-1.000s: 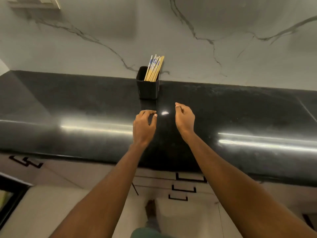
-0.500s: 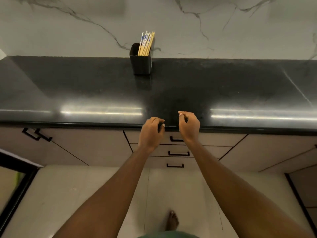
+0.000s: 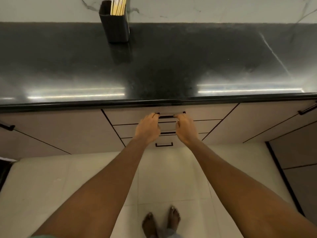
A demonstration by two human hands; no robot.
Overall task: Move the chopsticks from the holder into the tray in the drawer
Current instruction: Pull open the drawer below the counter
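Observation:
A black square holder [image 3: 116, 26] stands at the back of the black countertop [image 3: 180, 66], against the marble wall, with several yellow chopsticks [image 3: 118, 6] upright in it. Below the counter edge the top drawer [image 3: 130, 115] is shut, so its tray is hidden. My left hand [image 3: 148, 127] and my right hand [image 3: 186, 129] are side by side at the drawer's black handle [image 3: 167, 116], fingers curled onto its left and right ends. Both hands are far in front of and below the holder.
Two more drawers with black handles [image 3: 164, 144] sit under the top one. Cabinet doors flank the drawers on both sides. My bare feet [image 3: 161, 222] stand on the pale tiled floor close to the cabinets.
Both hands dropped from the counter's front edge to the top drawer's handle and closed on it. The view tilted down, bringing the floor and my feet into sight.

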